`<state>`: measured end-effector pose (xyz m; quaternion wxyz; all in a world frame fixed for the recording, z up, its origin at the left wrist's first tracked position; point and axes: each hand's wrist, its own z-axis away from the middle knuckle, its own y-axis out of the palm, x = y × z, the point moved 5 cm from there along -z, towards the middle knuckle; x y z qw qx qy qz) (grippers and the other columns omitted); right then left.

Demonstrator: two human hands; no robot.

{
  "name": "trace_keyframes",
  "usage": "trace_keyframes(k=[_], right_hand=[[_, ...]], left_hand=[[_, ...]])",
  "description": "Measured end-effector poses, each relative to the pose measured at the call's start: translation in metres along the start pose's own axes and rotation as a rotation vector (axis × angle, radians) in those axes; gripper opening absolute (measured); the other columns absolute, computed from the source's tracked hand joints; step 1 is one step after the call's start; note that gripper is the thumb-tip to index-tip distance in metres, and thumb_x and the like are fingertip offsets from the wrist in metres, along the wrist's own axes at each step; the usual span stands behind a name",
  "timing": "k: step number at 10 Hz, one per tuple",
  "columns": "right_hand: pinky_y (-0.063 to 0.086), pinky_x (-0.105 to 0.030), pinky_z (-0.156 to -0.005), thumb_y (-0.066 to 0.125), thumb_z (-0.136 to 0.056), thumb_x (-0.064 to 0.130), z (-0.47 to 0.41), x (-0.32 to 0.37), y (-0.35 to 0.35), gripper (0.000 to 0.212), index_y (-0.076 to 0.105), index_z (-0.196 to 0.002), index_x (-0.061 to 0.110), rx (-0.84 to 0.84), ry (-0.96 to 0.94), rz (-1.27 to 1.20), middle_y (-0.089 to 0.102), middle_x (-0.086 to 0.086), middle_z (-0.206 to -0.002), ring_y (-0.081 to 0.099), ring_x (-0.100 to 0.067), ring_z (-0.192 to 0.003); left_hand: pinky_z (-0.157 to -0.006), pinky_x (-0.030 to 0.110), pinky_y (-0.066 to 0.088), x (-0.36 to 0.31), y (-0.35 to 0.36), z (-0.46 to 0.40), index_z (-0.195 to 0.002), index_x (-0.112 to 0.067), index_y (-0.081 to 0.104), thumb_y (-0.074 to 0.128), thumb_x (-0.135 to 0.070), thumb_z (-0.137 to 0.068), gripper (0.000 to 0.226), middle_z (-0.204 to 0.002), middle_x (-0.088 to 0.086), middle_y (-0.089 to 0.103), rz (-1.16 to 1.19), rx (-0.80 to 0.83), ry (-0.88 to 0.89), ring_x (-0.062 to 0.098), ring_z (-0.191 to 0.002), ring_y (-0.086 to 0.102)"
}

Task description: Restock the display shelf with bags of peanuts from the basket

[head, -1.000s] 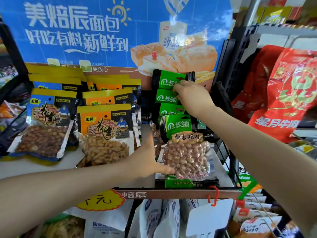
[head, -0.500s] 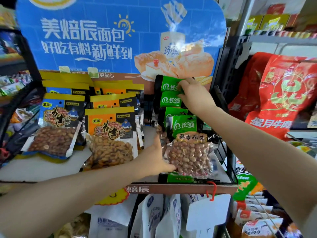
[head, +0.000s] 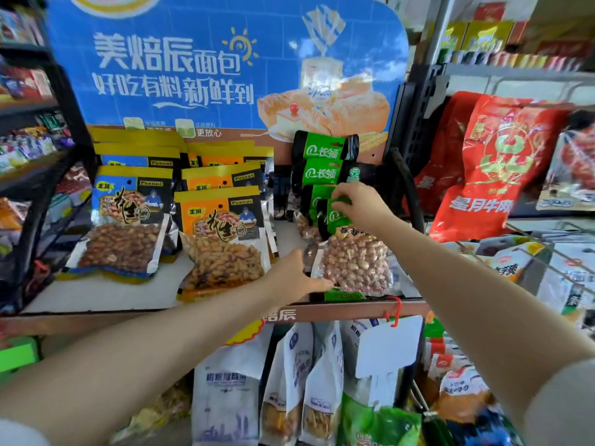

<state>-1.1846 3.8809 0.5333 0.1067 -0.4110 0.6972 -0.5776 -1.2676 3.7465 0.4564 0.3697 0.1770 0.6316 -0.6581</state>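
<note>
Right at the front of the white display shelf (head: 106, 294) stood a clear bag of pale peanuts with a green and black top (head: 354, 265), first in a row of green-topped peanut bags (head: 322, 152) that leaned back toward the big blue bread poster (head: 193, 59). The right hand (head: 360, 204) pinched the green top of the front bag with curled fingers. The left hand (head: 296, 278) rested at the bag's lower left corner, its fingers stretched out flat against the bag. Just left of that row stood orange-topped peanut bags (head: 222, 239), and farther left, blue-topped peanut bags (head: 128, 226). Big red bags (head: 489, 162) hung on the right.
</note>
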Motion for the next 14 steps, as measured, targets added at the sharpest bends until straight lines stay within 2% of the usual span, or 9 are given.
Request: trace_keyframes(k=[1, 3, 4, 5, 7, 8, 9, 12, 14], right_hand=[[0.041, -0.032, -0.076, 0.054, -0.09, 0.011, -0.002, 0.02, 0.002, 0.012, 0.06, -0.098, 0.003, -0.033, -0.077, -0.086, 0.064, -0.014, -0.109, 0.056, -0.029, -0.092], [0.043, -0.048, -0.094, 0.053, -0.091, 0.016, -0.006, 0.024, 0.014, 0.016, 0.058, -0.104, 0.009, -0.045, -0.069, 0.039, 0.063, -0.012, -0.113, 0.053, -0.034, -0.109], [0.04, -0.049, -0.097, 0.05, -0.092, 0.013, -0.003, 0.025, 0.012, 0.023, 0.057, -0.114, 0.01, -0.028, -0.113, 0.069, 0.06, -0.012, -0.121, 0.049, -0.035, -0.114], [0.039, -0.047, -0.098, 0.046, -0.093, 0.012, -0.003, 0.032, 0.016, 0.029, 0.056, -0.121, 0.014, -0.008, -0.156, 0.177, 0.056, -0.013, -0.128, 0.046, -0.037, -0.117], [0.039, -0.042, -0.089, 0.044, -0.093, 0.011, 0.005, 0.068, 0.015, 0.028, 0.057, -0.118, 0.01, -0.162, -0.232, 0.238, 0.056, -0.015, -0.12, 0.047, -0.035, -0.113], [0.036, -0.043, -0.094, 0.041, -0.095, 0.017, 0.003, 0.075, 0.023, 0.029, 0.053, -0.121, 0.011, -0.063, -0.184, 0.308, 0.054, -0.014, -0.124, 0.046, -0.034, -0.117], [0.037, -0.044, -0.096, 0.04, -0.096, 0.024, 0.001, 0.072, 0.028, 0.03, 0.052, -0.119, 0.009, 0.002, -0.105, 0.329, 0.056, -0.017, -0.122, 0.047, -0.036, -0.116], [0.034, -0.044, -0.102, 0.034, -0.098, 0.03, 0.007, 0.077, 0.029, 0.036, 0.049, -0.12, 0.006, 0.032, -0.009, 0.38, 0.053, -0.017, -0.125, 0.043, -0.034, -0.122], [0.029, -0.042, -0.108, 0.034, -0.098, 0.036, 0.027, 0.1, 0.009, 0.046, 0.041, -0.132, 0.006, -0.206, -0.013, 0.378, 0.049, -0.015, -0.135, 0.038, -0.032, -0.129]], left_hand=[[-0.082, 0.028, 0.039, 0.002, -0.001, -0.004, -0.132, -0.002, 0.036, 0.067, -0.037, -0.082, 0.068, -0.119, 0.011, 0.052, -0.054, -0.001, -0.005, 0.024, -0.107, 0.051], [-0.059, 0.018, 0.032, 0.004, -0.003, -0.005, -0.129, -0.001, 0.037, 0.067, -0.034, -0.082, 0.065, -0.075, -0.009, 0.038, -0.124, -0.057, 0.036, 0.018, -0.091, 0.044], [-0.078, 0.029, 0.043, 0.001, -0.005, 0.0, -0.13, -0.001, 0.037, 0.067, -0.036, -0.082, 0.066, -0.115, 0.011, 0.057, -0.223, -0.062, 0.099, 0.026, -0.107, 0.053], [-0.078, 0.029, 0.042, -0.003, -0.014, 0.007, -0.131, -0.001, 0.041, 0.064, -0.038, -0.084, 0.064, -0.127, 0.013, 0.055, -0.306, -0.083, 0.152, 0.027, -0.109, 0.055], [-0.109, 0.043, 0.029, 0.047, -0.088, 0.03, -0.142, -0.015, 0.027, 0.066, -0.049, -0.077, 0.083, -0.148, 0.01, 0.029, -0.47, -0.515, 0.067, 0.028, -0.136, 0.027], [-0.11, 0.049, 0.027, 0.084, -0.106, 0.039, -0.147, -0.018, 0.009, 0.067, -0.061, -0.068, 0.107, -0.153, 0.018, 0.013, -0.495, -0.415, -0.154, 0.038, -0.138, 0.019], [-0.105, 0.047, 0.038, 0.101, -0.098, 0.041, -0.147, -0.018, 0.002, 0.07, -0.057, -0.068, 0.111, -0.151, 0.018, 0.018, -0.426, -0.279, -0.171, 0.037, -0.132, 0.034], [-0.112, 0.046, 0.028, 0.102, -0.098, 0.035, -0.148, -0.019, -0.002, 0.072, -0.056, -0.067, 0.115, -0.153, 0.015, 0.015, -0.387, -0.257, -0.042, 0.033, -0.138, 0.023], [-0.104, 0.044, 0.037, 0.1, -0.124, 0.062, -0.147, -0.017, 0.007, 0.056, -0.06, -0.079, 0.094, -0.152, 0.011, 0.023, -0.415, -0.388, 0.062, 0.03, -0.136, 0.029]])
